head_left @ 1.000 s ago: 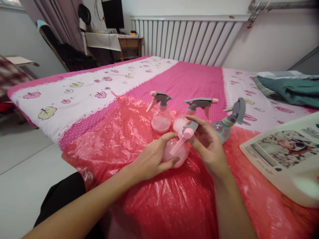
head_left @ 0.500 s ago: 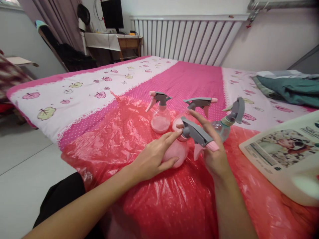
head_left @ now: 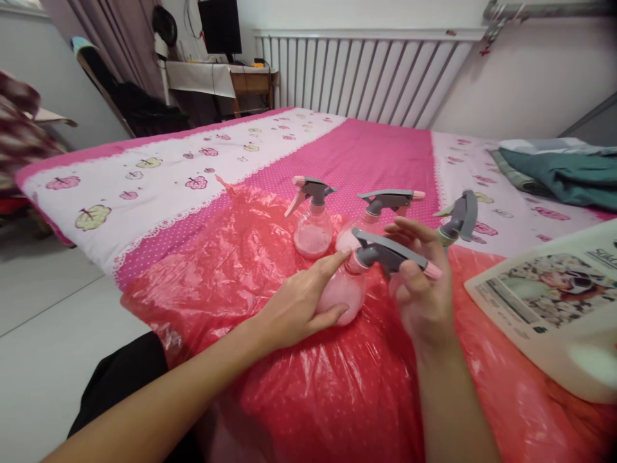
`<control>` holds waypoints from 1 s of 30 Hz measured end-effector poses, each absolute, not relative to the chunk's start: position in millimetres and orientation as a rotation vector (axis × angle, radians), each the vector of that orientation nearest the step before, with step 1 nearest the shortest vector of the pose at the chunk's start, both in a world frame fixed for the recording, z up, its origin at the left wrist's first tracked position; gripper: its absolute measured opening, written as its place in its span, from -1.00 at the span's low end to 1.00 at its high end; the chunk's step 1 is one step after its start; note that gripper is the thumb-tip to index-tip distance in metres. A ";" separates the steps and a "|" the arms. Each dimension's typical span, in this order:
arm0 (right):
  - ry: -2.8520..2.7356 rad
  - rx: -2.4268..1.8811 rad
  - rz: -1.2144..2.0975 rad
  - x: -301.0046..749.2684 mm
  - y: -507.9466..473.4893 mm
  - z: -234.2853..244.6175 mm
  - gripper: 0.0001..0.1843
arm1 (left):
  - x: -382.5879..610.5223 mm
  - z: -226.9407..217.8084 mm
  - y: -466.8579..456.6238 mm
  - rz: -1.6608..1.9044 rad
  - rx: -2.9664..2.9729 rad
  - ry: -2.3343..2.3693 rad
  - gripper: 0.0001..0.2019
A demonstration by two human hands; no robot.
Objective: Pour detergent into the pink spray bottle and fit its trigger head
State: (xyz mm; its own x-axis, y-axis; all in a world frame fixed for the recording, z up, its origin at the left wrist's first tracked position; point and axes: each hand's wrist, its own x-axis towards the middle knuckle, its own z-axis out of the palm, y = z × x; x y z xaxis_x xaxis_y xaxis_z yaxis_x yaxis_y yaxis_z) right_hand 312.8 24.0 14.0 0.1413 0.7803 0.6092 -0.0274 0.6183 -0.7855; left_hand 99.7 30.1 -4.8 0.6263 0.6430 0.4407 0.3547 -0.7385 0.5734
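A small pink spray bottle [head_left: 343, 292] stands on a red plastic sheet [head_left: 231, 270] spread over the bed. My left hand [head_left: 299, 302] is wrapped round its round body. My right hand [head_left: 421, 286] grips its grey trigger head [head_left: 385, 252], which points to the right. Behind it stand two more pink spray bottles [head_left: 313, 222] [head_left: 380, 209]. A greenish spray bottle [head_left: 457, 218] leans to the right, partly hidden by my right hand.
The bed has a pink and white cover [head_left: 159, 173] with leaf prints. A large printed bag or box [head_left: 554, 302] lies at the right. Folded green cloth [head_left: 559, 170] sits at the far right. A radiator [head_left: 366, 74] and a desk [head_left: 226, 80] stand behind the bed.
The grey trigger head has turned on the near bottle, from pointing toward me to pointing right. My right hand moved round with it; my left hand stayed on the bottle body.
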 end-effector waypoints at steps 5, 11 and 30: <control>-1.063 -0.877 0.540 318.1 38.3 7.5 -0.63 | 100.1 -6.5 29.7 0.891 2.418 0.811 -0.12; -1.141 -0.931 0.538 321.1 37.5 5.2 -0.72 | 101.2 -7.0 31.1 0.879 2.405 0.791 -0.19; -1.430 -0.801 0.729 305.1 22.7 15.9 -0.39 | 101.9 -2.1 29.4 0.860 2.357 0.830 -0.23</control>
